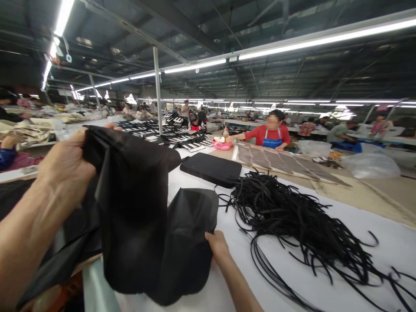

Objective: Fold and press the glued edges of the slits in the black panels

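A piece of thin black fabric (136,225) hangs between my two hands, partly folded over itself, above the near edge of the white table. My left hand (73,158), raised higher, is closed around its upper left part. At the fabric's right edge, my right hand (217,246) pinches it between thumb and fingers. More black cloth (65,247) lies at the left, beneath my left forearm. Just beyond the held fabric is a flat black pad with rounded corners (211,167). A tangled heap of thin black strips (292,212) spreads to the right of my right hand.
The white table (373,234) runs to the right. Black pieces with white stripes (169,130) are piled behind, near a metal post (157,91). Across the table a person in red (273,132) sits by a pink basket (221,144) and grey-brown sheets (279,162). Clear plastic bags (372,164) lie at right.
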The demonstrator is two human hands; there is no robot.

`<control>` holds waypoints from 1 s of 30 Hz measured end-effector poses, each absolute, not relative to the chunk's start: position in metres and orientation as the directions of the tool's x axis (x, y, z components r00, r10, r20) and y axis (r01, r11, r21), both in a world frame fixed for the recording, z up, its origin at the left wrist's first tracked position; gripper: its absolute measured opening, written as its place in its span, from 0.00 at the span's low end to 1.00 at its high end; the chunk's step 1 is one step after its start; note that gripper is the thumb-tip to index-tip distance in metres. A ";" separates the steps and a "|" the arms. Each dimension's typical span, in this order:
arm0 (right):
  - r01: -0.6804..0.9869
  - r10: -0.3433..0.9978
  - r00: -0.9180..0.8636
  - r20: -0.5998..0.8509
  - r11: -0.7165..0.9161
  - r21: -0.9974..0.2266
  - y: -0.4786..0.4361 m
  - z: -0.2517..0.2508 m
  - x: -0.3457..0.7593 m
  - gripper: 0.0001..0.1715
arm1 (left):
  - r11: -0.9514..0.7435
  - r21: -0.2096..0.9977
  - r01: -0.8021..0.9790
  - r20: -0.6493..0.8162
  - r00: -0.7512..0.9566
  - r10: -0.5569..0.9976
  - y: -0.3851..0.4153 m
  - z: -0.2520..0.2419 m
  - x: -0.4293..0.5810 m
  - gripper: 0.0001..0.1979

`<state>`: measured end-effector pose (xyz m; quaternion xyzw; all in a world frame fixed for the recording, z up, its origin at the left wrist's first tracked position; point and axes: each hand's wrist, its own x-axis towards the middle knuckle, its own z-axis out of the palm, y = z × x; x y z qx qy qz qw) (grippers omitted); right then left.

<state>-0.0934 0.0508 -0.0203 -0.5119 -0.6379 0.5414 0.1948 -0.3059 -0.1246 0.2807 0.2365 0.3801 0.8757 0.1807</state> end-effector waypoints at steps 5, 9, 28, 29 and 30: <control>0.362 0.898 -0.401 -0.181 -0.026 -0.932 0.042 0.009 -0.083 0.27 | -0.544 0.805 -0.236 0.178 -0.779 0.602 -0.109 0.260 -0.263 0.12; 0.228 0.883 -0.468 -0.042 0.075 -0.971 0.017 0.047 -0.039 0.32 | -0.428 0.796 -0.428 0.006 -0.702 0.712 -0.103 0.236 -0.208 0.13; 0.203 0.963 -0.082 0.257 0.269 -0.942 -0.061 0.124 0.117 0.14 | -0.020 0.626 -0.780 -0.333 -0.290 0.897 -0.128 0.206 -0.057 0.08; 0.249 0.949 -0.037 0.314 0.313 -0.917 -0.062 0.120 0.124 0.13 | -0.008 0.609 -0.793 -0.334 -0.265 0.904 -0.129 0.201 -0.054 0.08; 0.304 0.923 0.005 0.385 0.365 -0.880 -0.062 0.117 0.131 0.13 | -0.004 0.594 -0.805 -0.320 -0.241 0.916 -0.130 0.197 -0.051 0.07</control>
